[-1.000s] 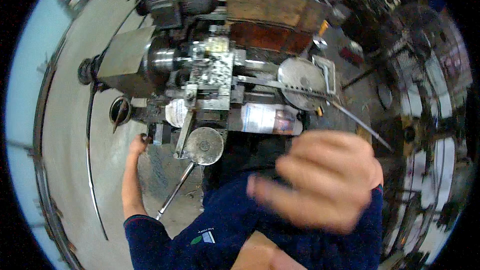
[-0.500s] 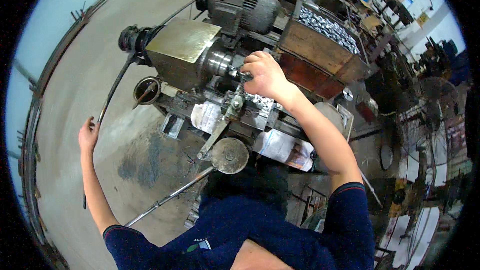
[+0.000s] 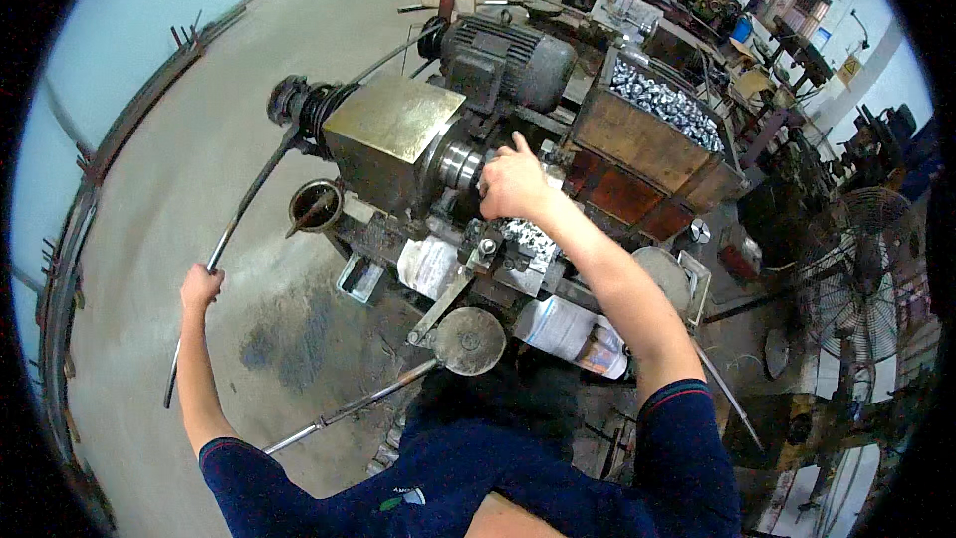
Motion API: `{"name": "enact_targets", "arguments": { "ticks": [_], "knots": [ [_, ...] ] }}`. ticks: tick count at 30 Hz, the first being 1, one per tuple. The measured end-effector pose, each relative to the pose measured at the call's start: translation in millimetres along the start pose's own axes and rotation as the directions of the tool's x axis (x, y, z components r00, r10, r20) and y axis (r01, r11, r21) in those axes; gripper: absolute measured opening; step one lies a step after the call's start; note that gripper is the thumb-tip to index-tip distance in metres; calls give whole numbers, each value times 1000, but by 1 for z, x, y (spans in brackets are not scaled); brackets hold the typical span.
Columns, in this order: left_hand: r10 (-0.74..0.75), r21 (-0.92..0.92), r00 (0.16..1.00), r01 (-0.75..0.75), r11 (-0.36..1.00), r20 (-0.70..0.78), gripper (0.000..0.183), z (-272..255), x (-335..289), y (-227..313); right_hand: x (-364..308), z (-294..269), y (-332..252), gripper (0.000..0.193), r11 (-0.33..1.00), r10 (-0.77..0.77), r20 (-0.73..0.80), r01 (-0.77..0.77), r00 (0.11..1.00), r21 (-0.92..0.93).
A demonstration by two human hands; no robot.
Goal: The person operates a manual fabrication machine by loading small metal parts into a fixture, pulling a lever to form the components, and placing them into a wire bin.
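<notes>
On the left, my left hand (image 3: 202, 286) is wrapped around a long dark metal lever (image 3: 249, 194), which runs up to the rear end of a small lathe's headstock (image 3: 386, 130). My right hand (image 3: 515, 182) is at the front of the shiny spindle (image 3: 462, 167). Its index finger points up and away while the other fingers curl in against the spindle's end. Whatever they pinch there is hidden behind the hand. Below it, bright metal chips (image 3: 530, 237) cover the tool slide, beside a tool post (image 3: 486, 249).
A wooden box (image 3: 637, 134) full of small shiny metal parts stands behind my right hand. Behind the headstock sits an electric motor (image 3: 513, 60). A round metal disc (image 3: 468, 341) on a lever is close to my body. A pot (image 3: 316, 207) with a brush hangs at the left.
My left hand has closed tighter around the lever, and lies slightly lower in view. My right hand's index finger has lifted from its curl. The whole view has shifted a little.
</notes>
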State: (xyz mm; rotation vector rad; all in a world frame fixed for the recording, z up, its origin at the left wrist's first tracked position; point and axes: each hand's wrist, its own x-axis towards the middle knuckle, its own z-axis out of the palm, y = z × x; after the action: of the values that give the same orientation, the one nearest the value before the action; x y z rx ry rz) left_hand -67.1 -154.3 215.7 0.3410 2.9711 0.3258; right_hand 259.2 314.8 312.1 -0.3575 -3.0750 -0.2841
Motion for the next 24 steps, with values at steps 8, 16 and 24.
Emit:
{"name": "enact_targets", "arguments": {
  "ticks": [8,16,24],
  "knots": [
    [16,-29,1000,-16,999,-14,24,1,-34,19,3,-19,-9,34,996,22,211,-4,977,-85],
    [-52,-6,994,52,999,-93,35,13,-79,43,1,-27,-16,32,999,-1,195,11,981,-50],
    [24,-15,963,-29,999,-270,34,30,-127,68,4,-16,-15,31,1000,1,121,-3,993,20]
  ]
}}
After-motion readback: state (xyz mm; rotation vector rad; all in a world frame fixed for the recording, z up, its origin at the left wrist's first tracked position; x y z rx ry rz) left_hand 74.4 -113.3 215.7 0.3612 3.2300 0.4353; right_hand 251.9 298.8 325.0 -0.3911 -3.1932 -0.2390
